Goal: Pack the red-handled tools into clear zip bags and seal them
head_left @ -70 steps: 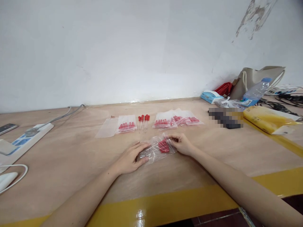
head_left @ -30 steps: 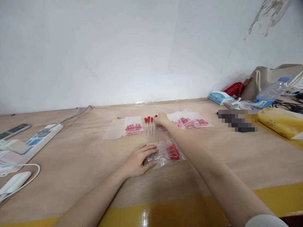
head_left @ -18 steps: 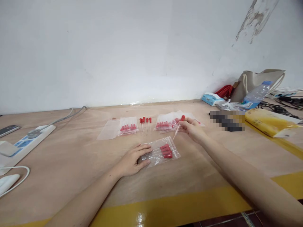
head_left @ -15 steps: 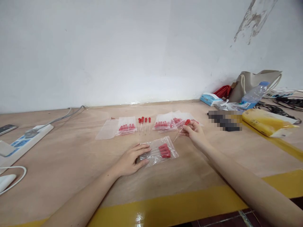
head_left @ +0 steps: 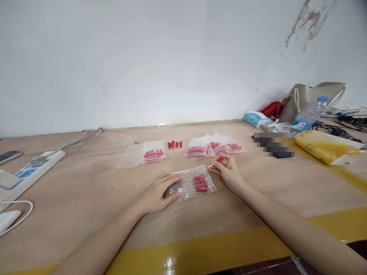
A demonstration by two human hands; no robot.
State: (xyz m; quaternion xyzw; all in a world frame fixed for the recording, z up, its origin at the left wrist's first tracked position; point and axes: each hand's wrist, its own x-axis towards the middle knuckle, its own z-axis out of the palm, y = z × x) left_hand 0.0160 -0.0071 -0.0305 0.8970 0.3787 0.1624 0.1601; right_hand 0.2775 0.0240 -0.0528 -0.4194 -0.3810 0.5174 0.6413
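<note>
Beside the bag [head_left: 190, 183], right hand [head_left: 228, 172] fingers pinch a red-capped dropper [head_left: 217, 160]

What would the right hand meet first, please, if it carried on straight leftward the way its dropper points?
Probably the open clear bag under the left hand; the right hand aims its red-capped dropper there.

Loose red-capped droppers [head_left: 174, 147] in a row on the surface: 4. Dropper [head_left: 217, 160] held in fingers: 1. Plastic bag [head_left: 191, 183] under hand: 1. Water bottle [head_left: 310, 111]: 1. Power strip [head_left: 31, 170]: 1. Canvas bag [head_left: 312, 94]: 1.
</note>
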